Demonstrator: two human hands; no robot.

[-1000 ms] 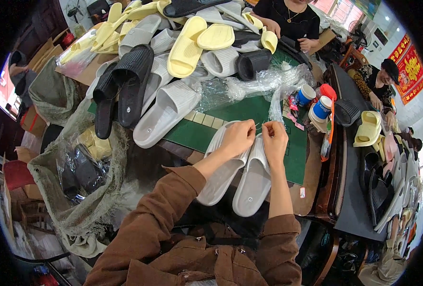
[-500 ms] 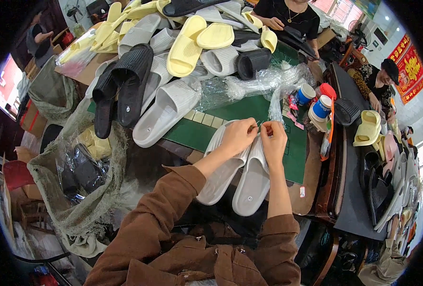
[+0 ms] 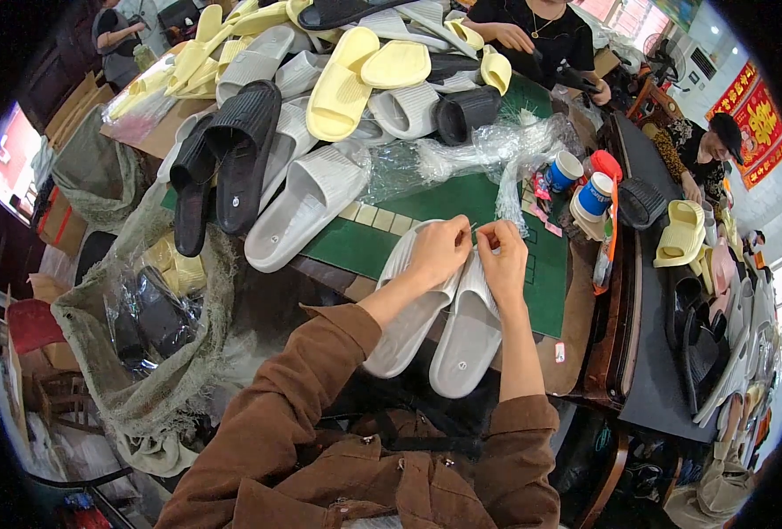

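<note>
Two light grey slide slippers stand side by side at the table's near edge, toes away from me: a left slipper (image 3: pixel 402 339) and a right slipper (image 3: pixel 464 348). Over their straps, my left hand (image 3: pixel 439 251) pinches with thumb and forefinger. My right hand (image 3: pixel 502 260) is closed in a similar pinch just beside it, fingertips almost meeting the left ones. Whatever thin thing lies between the fingertips is too small to make out. Beyond the hands, a bundle of thin clear-white plastic strands (image 3: pixel 506 150) lies on the green mat (image 3: pixel 545 295).
A heap of yellow, grey and black slippers, with a yellow slipper (image 3: pixel 342 84) on top, fills the far left. Paper cups (image 3: pixel 595 194) stand at the right. A woven sack (image 3: pixel 206 339) holds bagged slippers at left. Co-workers sit across and at right, near more slippers (image 3: pixel 680 234).
My fingertips have drawn slightly apart, with both hands still above the straps. Across the table, a co-worker's hands and the black slipper have shifted. The person at far left has moved.
</note>
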